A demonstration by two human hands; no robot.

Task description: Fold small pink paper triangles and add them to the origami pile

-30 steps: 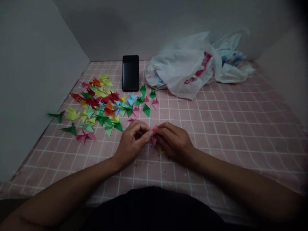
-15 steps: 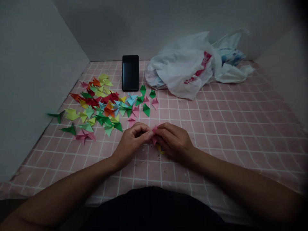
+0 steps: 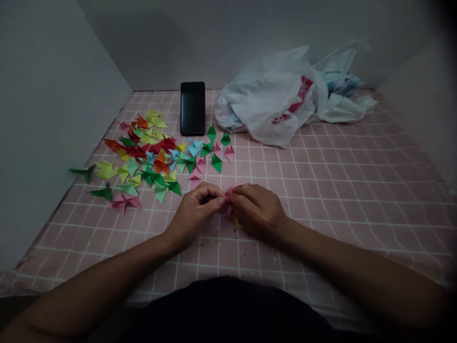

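Observation:
A small pink origami crane [image 3: 229,194] is pinched between my two hands, mostly covered by the fingers. My left hand [image 3: 198,205] holds its left side between thumb and forefinger. On its right side, my right hand [image 3: 259,209] is closed, the fingers bent over the paper. Below the right fingers a bit of yellow paper [image 3: 236,220] shows; whether it is touched cannot be seen. Several folded paper cranes in red, yellow, green, blue and pink lie in a loose heap [image 3: 153,159] to the left, a pink one [image 3: 194,179] just beyond my left hand.
A dark phone [image 3: 193,109] lies at the back by the wall. Right of it sits a crumpled white plastic bag [image 3: 264,95], with another bag [image 3: 341,95] beside it. A pink checked cloth [image 3: 339,190] covers the surface, and walls stand on the left and behind.
The right fingers have shifted slightly over the pink paper, covering more of it. The left hand keeps its pinch. Nothing else has visibly moved.

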